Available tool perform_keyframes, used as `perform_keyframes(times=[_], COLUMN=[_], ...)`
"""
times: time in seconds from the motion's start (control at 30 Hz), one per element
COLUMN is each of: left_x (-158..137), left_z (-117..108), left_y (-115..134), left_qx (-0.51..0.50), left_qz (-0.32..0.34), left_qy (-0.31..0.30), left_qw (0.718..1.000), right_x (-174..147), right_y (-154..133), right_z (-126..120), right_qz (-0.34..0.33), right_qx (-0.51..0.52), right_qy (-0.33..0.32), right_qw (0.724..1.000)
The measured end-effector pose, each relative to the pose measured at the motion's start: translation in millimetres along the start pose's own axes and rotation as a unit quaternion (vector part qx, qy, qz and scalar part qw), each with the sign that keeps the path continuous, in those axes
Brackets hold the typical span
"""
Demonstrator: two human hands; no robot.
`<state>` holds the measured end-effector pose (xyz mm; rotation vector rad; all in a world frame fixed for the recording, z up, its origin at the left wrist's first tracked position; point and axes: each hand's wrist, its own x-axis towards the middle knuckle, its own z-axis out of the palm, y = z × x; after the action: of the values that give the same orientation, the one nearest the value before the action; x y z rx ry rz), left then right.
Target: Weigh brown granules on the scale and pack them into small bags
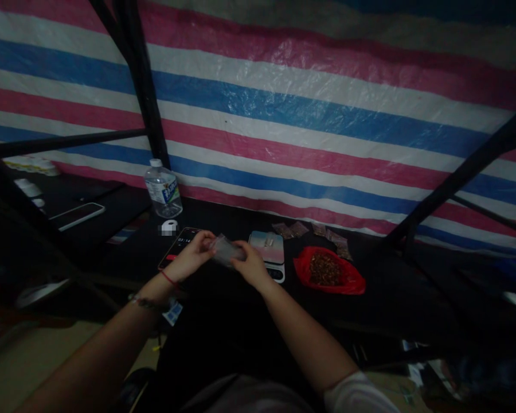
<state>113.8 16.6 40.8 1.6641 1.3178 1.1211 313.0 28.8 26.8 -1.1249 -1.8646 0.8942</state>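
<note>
Between my two hands is a small clear plastic bag [227, 251], held above the near part of the black table. My left hand [198, 252] pinches its left end, and my right hand [250, 264] grips its right end. Just behind my right hand lies a small digital scale [270, 249] with a shiny top. A phone [184, 244] showing a timer lies partly behind my left hand. Right of the scale, an open red plastic bag [352, 281] holds a heap of small brown pieces [325, 269].
Several small filled bags [298, 229] lie behind the red bag. A clear bottle [163, 192] stands at back left, with a white roll-shaped item [169, 225] before it. Another phone [77, 215] lies farther left. Black metal bars [144, 86] and a striped sheet [305, 115] bound the table.
</note>
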Motion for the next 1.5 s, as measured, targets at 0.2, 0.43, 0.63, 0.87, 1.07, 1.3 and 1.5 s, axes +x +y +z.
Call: perform_keyframes(times=[0.2,0.43,0.63,0.87,1.07,1.3,1.5], left_x=[-22.3,-26.7,-29.5,-35.7,-35.5,-35.2,-34.3], left_z=[26.7,32.6,34.0,34.6,38.7,32.9,23.0], left_y=[-19.8,-36.1,-26.3,-38.7,-41.8,-38.4,-29.0], left_qx=[-0.005,-0.042,-0.104,-0.219,-0.235,-0.190,-0.122], left_qz=[-0.005,-0.017,0.012,-0.042,-0.043,-0.042,-0.037], left_qy=[0.070,0.071,0.067,0.066,0.025,-0.032,-0.052], left_qw=[0.998,0.996,0.992,0.973,0.971,0.980,0.990], right_x=[-19.9,-34.0,-31.5,-36.7,-36.5,-36.6,-36.7], right_y=[12.0,25.0,14.7,29.7,30.1,27.8,16.1], right_z=[4.8,24.9,21.8,42.0,43.6,41.1,24.6], right_qz=[-0.002,0.043,0.021,0.040,0.001,0.000,0.019], right_qx=[0.000,0.083,-0.012,0.106,0.036,0.025,0.064], right_qy=[0.049,0.039,0.038,0.067,0.052,0.022,-0.007], right_qw=[0.999,0.995,0.999,0.991,0.998,0.999,0.998])
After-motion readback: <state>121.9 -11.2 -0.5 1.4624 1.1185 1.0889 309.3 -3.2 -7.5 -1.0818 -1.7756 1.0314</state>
